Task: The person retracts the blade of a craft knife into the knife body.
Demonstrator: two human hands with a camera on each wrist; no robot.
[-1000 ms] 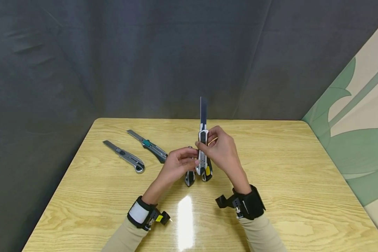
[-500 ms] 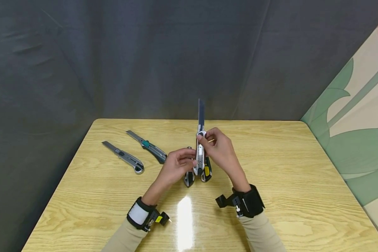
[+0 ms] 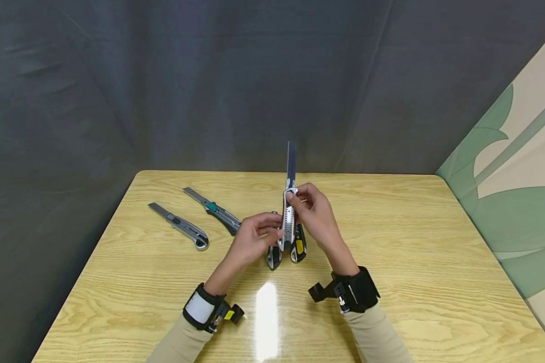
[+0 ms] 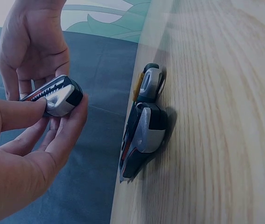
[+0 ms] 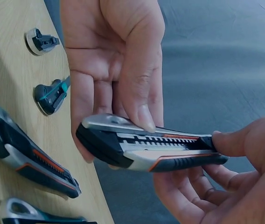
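The held utility knife [image 5: 158, 149] paired smooth, shiny metal with matt plastic, and its blade [image 3: 291, 162] was smooth metal. The worktop [image 3: 413, 262] looked like glossy, grained wood; the curtain [image 3: 254, 80] was matt, creased cloth.

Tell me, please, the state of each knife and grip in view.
Held knife: raised off the table, blade out
Left grip: pinching the held knife's rear end
Right grip: pinching its front end
Teal knife: on the table, blade out
Grey knife: on the table, blade out
Yellow-marked knife: on the table, blade hidden
Other orange-trimmed knife: on the table, blade unclear
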